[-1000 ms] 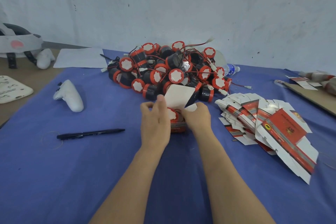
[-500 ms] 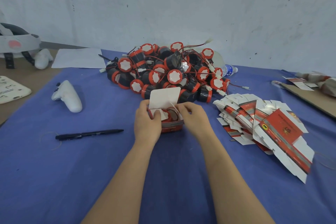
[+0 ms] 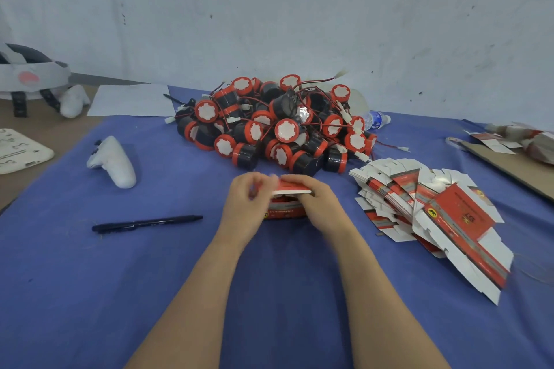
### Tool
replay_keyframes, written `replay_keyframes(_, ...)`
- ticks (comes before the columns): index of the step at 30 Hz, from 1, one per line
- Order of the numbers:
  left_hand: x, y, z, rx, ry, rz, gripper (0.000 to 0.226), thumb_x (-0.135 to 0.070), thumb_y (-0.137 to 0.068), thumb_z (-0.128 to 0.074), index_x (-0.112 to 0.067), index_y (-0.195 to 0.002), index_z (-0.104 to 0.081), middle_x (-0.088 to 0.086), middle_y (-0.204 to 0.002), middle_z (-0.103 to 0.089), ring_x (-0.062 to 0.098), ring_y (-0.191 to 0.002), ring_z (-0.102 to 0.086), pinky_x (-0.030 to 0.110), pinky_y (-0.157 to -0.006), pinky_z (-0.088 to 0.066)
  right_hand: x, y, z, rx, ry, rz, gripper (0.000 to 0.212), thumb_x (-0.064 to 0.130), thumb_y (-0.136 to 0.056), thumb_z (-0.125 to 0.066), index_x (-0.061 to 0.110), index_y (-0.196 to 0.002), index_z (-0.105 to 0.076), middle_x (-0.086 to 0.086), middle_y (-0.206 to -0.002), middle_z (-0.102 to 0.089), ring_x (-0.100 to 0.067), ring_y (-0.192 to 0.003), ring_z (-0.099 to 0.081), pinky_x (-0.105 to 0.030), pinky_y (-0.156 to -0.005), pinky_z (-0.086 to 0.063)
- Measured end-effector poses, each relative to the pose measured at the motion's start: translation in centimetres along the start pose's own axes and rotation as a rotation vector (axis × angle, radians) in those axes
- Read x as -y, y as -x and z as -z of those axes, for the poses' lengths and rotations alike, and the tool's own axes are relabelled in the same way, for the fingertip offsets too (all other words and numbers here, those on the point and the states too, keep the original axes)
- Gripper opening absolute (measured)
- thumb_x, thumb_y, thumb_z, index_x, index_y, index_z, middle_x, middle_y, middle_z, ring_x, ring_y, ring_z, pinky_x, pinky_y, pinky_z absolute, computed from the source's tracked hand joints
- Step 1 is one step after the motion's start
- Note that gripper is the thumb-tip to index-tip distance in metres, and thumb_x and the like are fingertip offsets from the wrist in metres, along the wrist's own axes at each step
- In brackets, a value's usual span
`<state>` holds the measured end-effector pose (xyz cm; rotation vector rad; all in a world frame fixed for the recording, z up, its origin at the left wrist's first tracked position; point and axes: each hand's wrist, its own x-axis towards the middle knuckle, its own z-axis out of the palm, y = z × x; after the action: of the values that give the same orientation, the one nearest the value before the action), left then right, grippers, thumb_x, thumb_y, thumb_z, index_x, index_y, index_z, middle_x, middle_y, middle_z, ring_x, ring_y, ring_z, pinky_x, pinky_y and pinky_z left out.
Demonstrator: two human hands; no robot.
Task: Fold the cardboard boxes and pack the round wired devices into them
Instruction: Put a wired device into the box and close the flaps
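Fingers [image 3: 254, 181] of the left hand [image 3: 244, 204] are curled at the left end of the box [image 3: 284, 213] and pinch its lid [image 3: 292, 188]; blur hides the exact hold. The right hand [image 3: 319, 204] has its fingers curved over the right part of the lid and grips the box from that side.

Location: the box stands on the bench [image 3: 150, 278], at centre, just near of the device pile [image 3: 275, 129].

Condition: the lid lies almost flat on the box, with a dark gap showing under its near edge. It is judged not yet tucked in. Something red and dark shows in the gap; it is probably a device, but this cannot be confirmed.

Progress: this box is folded and at the closing step. The pile at far centre is large, with wires tangled through it. A fanned stack of flat boxes [image 3: 434, 213] lies to the right, unfolded. No finished box can be identified elsewhere in view. The task is judged to be at an early stage, with most of the folding and packing left.

Other items: a pen [image 3: 147, 223] and a white controller [image 3: 112, 162] lie to the left, well apart from the work.
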<state>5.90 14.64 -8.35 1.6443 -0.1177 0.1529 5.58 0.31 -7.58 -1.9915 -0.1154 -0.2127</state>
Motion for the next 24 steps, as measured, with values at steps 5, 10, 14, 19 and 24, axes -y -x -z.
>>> replay_keyframes(5, 1.6, -0.2, 0.3, 0.104, -0.356, -0.209, 0.031, -0.031, -0.094, -0.059, -0.025, -0.123, -0.057, -0.002, -0.136, -0.05, 0.021, -0.124, -0.046, 0.039, -0.105, -0.042, -0.6, 0.6, 1.9, 0.225, -0.172, -0.1, 0.042, 0.019, -0.092, -0.06, 0.045, -0.123, -0.047, 0.01, -0.12, -0.056, -0.002, -0.097, -0.056, -0.013, -0.077, -0.046)
replay_keyframes(10, 1.8, -0.1, 0.4, 0.041, -0.403, -0.284, 0.042, -0.033, -0.092, -0.061, -0.018, -0.13, -0.054, -0.004, -0.131, -0.054, 0.015, -0.119, -0.05, 0.022, -0.096, -0.04, -0.6, 0.5, 1.6, 0.145, -0.133, -0.049, 0.034, 0.026, -0.094, -0.059, 0.042, -0.121, -0.047, 0.009, -0.119, -0.056, -0.005, -0.094, -0.057, -0.011, -0.07, -0.048)
replay_keyframes(14, 1.6, -0.2, 0.3, -0.023, -0.426, -0.312, 0.038, -0.034, -0.091, -0.062, -0.017, -0.125, -0.058, -0.004, -0.123, -0.059, 0.014, -0.112, -0.053, 0.023, -0.092, -0.044, -0.5, 0.7, 1.5, 0.12, -0.106, -0.008, 0.03, 0.031, -0.093, -0.058, 0.042, -0.119, -0.048, 0.011, -0.119, -0.056, -0.004, -0.098, -0.058, -0.011, -0.069, -0.049)
replay_keyframes(19, 1.3, 0.0, 0.4, -0.073, -0.46, -0.362, 0.025, -0.036, -0.092, -0.06, -0.017, -0.108, -0.063, -0.005, -0.108, -0.06, 0.011, -0.098, -0.055, 0.024, -0.083, -0.046, -0.4, 0.9, 1.7, 0.148, -0.066, 0.026, 0.024, 0.026, -0.093, -0.06, 0.044, -0.11, -0.057, 0.015, -0.109, -0.06, -0.009, -0.092, -0.059, -0.015, -0.068, -0.051)
replay_keyframes(24, 1.0, 0.1, 0.4, -0.052, -0.466, -0.41, 0.014, -0.026, -0.093, -0.061, -0.015, -0.101, -0.064, -0.008, -0.101, -0.061, 0.008, -0.091, -0.055, 0.017, -0.076, -0.043, -0.1, 0.8, 1.3, 0.079, -0.086, 0.033, 0.019, 0.02, -0.092, -0.062, 0.038, -0.096, -0.065, 0.018, -0.093, -0.066, 0.004, -0.079, -0.063, -0.011, -0.062, -0.049)
